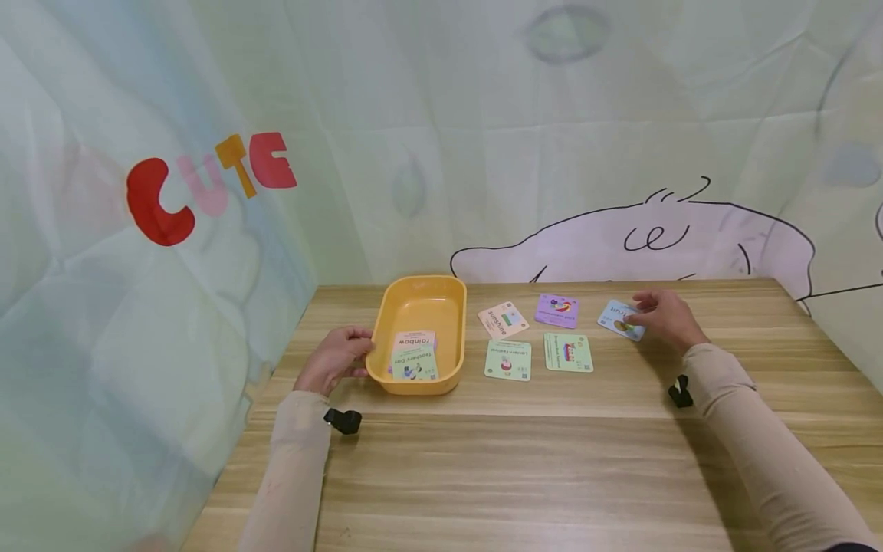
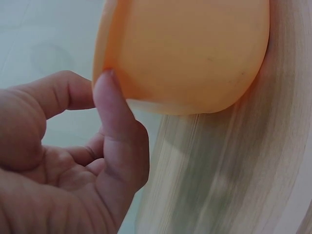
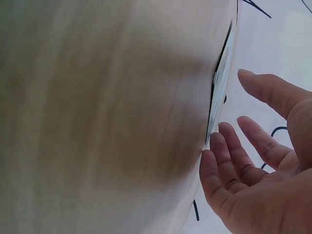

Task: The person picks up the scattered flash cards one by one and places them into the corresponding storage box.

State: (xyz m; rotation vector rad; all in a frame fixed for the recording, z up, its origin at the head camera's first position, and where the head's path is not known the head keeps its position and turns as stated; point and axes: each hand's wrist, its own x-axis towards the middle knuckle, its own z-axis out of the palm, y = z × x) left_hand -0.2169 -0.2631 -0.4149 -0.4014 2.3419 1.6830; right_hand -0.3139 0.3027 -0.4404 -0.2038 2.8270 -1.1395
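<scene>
My left hand (image 1: 336,360) pinches the left side of a yellow plastic tray (image 1: 431,307), with thumb and finger at its wall in the left wrist view. Inside lie a pink "rainbow" card (image 1: 416,338) and, overlapping it, a green "Teachers' Day" card (image 1: 418,362). Over at the right, my right hand (image 1: 667,316) reaches to a blue "Fruit" card (image 1: 614,313), fingertips over its right part. The right wrist view has that hand's fingers loosely bent and the thumb apart from them, with the card edge-on by the fingertips.
Between the hands lie a "sunshine" card (image 1: 502,320), a purple card (image 1: 556,310), a green "Lantern Festival" card (image 1: 507,360) and another green card (image 1: 569,353). They rest on a wooden table (image 1: 510,475). A printed curtain (image 1: 386,138) hangs behind the table's back edge.
</scene>
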